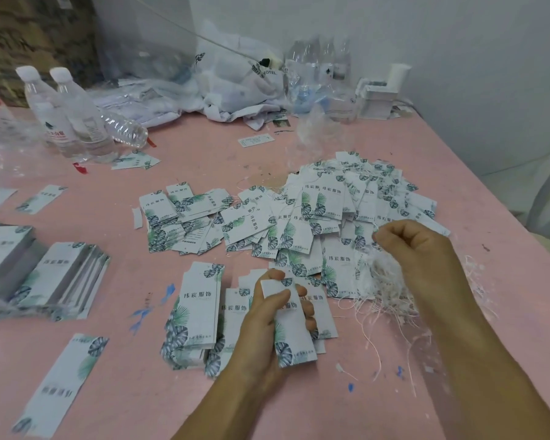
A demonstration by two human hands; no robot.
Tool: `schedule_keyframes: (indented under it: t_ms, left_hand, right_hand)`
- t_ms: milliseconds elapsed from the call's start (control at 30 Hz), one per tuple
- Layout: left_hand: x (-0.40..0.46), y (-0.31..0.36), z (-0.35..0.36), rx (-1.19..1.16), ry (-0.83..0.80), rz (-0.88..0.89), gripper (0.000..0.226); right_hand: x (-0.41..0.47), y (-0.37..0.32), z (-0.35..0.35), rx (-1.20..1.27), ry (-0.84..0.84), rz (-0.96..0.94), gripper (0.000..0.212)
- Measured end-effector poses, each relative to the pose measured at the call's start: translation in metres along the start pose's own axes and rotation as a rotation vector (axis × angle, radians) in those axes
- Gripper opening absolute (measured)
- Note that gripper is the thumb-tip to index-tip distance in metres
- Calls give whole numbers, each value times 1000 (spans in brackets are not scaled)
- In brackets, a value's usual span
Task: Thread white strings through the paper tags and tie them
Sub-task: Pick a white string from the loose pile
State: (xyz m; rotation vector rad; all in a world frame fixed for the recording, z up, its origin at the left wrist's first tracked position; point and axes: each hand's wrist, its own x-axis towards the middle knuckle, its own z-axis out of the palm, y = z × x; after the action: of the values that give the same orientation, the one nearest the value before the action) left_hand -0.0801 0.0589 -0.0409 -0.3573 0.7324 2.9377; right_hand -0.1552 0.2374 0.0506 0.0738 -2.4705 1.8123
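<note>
Gripping one paper tag (291, 325) in the left hand (267, 328) above the pink table (124, 392); right hand (416, 249), fingers curled, probably pinching a strand above the white strings (388, 287); draw out one strand only

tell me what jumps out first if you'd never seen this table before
The wide heap of white paper tags with green leaf prints sprawls across the middle of the pink table. Near the front, the left hand grips one such tag upright above short stacks of them, while the right hand hovers curled over a tangled bundle of white strings. Clear plastic water bottles with white caps stand at the far left.
</note>
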Motion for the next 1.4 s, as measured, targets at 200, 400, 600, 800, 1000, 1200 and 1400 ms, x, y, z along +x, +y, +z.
schedule_keyframes:
  t_ms: [200, 400, 600, 800, 1000, 1200, 1400]
  left_hand:
    - [2, 1, 1, 48, -14, -7, 23]
    - [1, 1, 2, 94, -26, 2, 22]
    - [1, 1, 3, 100, -23, -1, 26]
    - [0, 0, 4, 117, -28, -7, 23]
    - [-2, -2, 2, 196, -70, -4, 17]
    - [-1, -3, -2, 307, -159, 16, 24]
    - [0, -6, -7, 389, -187, -3, 47]
  right_hand:
    - [9, -36, -6, -28, 149, -236, 10]
    - [47, -63, -20, 137, 167, -286, 21]
    - [49, -63, -15, 444, 252, -486, 9]
    - [33, -26, 0, 39, 10, -100, 17]
    - [20, -32, -5, 385, -190, -8, 25]
    - [9, -58, -6, 622, -301, -32, 16]
    - [5, -60, -5, 396, -195, -150, 29]
